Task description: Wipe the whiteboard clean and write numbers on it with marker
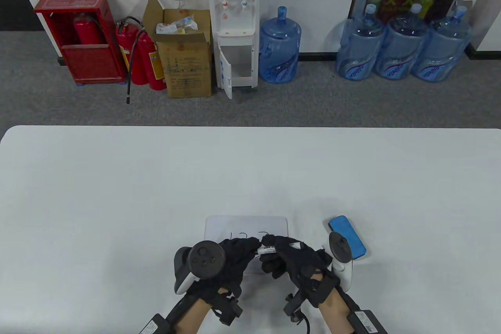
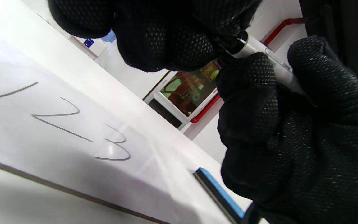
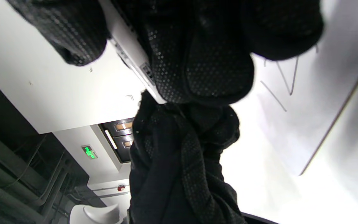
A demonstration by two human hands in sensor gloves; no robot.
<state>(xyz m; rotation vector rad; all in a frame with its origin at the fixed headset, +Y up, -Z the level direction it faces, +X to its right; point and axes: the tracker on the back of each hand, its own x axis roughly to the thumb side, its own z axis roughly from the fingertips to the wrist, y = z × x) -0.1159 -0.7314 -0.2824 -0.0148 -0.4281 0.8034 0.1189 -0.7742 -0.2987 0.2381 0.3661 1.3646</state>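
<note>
While both hands meet over the near edge of the whiteboard [image 1: 246, 228], the table view shows the step in hand as, by my reading, capping the marker [image 1: 274, 248]: the board lies near the table's [image 1: 117, 177] near edge, a little right of centre, with faint digits on it. The right hand [image 1: 291, 261] has its fingers curled round the marker barrel, and the left hand [image 1: 231, 257] closes its fingers at the marker's dark end. A blue eraser [image 1: 348, 236] lies on the table just beside the board's right edge.

From the left wrist view, the digits 1, 2 and 3 [image 2: 70, 121] stand written in a row on the board, so the writing looks done. The left fingers [image 2: 166, 40] pinch the black end of the marker [image 2: 266, 59] while the right fingers [image 2: 250, 81] wrap the white barrel. To do this well, keep cap and barrel in one straight line, push squarely until it seats, and hold both hands clear above the board so no glove smears the fresh strokes.

In the right wrist view, the right fingers [image 3: 197, 62] are clamped on the white barrel [image 3: 129, 49]; the cap end is hidden, so whether it is seated I cannot tell. Part of the writing [image 3: 281, 81] shows beyond the glove.
</note>
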